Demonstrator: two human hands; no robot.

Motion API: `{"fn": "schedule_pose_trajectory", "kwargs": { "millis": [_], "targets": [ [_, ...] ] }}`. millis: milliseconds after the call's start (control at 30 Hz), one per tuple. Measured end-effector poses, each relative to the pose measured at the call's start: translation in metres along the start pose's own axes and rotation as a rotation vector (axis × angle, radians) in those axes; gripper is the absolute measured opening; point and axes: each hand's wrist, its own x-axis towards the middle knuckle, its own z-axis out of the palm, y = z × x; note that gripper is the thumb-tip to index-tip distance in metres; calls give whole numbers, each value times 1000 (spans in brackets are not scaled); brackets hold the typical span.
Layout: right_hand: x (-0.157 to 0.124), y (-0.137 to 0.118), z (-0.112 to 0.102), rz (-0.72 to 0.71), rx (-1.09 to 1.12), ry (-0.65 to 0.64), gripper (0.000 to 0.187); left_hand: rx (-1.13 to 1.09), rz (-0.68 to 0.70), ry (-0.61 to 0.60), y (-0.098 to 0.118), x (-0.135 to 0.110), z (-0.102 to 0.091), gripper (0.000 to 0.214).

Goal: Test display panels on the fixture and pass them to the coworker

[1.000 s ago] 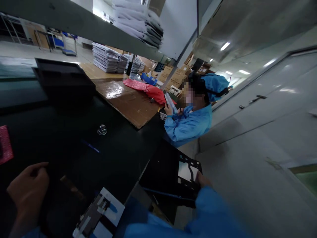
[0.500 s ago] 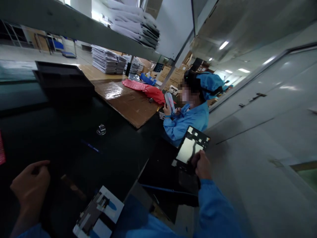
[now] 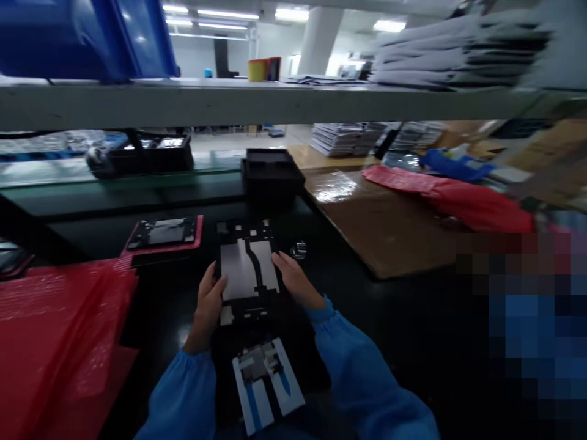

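Observation:
Both hands grip an opened tablet point(image 3: 238, 269), a black panel with silvery plates and a dark ribbon running down it. My left hand point(image 3: 208, 305) is closed on its left edge, thumb on the face. On the opposite edge, my right hand point(image 3: 296, 278) holds it the same way. Just below, close to my body, lies a white fixture point(image 3: 268, 385) with blue strips and a grey piece on it. A small shiny roll-like item point(image 3: 299, 249) rests beyond my right hand.
Red bubble-wrap bags point(image 3: 68, 330) lie at left, and another tablet panel point(image 3: 165, 232) sits on red wrap. A black tray point(image 3: 271, 171) stands behind. Brown cardboard point(image 3: 376, 232) covers the right side. A shelf point(image 3: 275, 105) crosses above; a blurred co-worker point(image 3: 527, 330) is at far right.
My view has swung left to the bench. The tablet, held out at the right in my right hand, is now over the black bench, and my formerly empty left hand grips it too.

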Motion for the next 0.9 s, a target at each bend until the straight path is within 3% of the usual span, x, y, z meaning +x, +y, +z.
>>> {"fn": "schedule_pose_trajectory", "kwargs": {
  "millis": [100, 200, 300, 400, 567, 700, 900],
  "targets": [
    [14, 2, 8, 71, -122, -299, 51, -67, 7, 174, 11, 16, -21, 52],
    [9, 11, 9, 182, -270, -610, 48, -150, 47, 277, 20, 26, -35, 49],
    [-4, 19, 17, 249, -349, -896, 35, -164, 47, 289, 20, 29, -43, 49],
    [-14, 18, 29, 256, -346, -1056, 19, -130, -12, 260, 12, 27, -46, 46],
    [-17, 12, 30, 175, -233, -1072, 20, -54, -163, 235, -7, 24, -42, 44],
    [-14, 11, 23, 88, -139, -925, 26, -28, -166, 193, -24, 21, -32, 46],
    [-10, 13, 25, 5, -58, -761, 29, 85, -116, 156, -44, 21, -21, 69]
  ]
}}
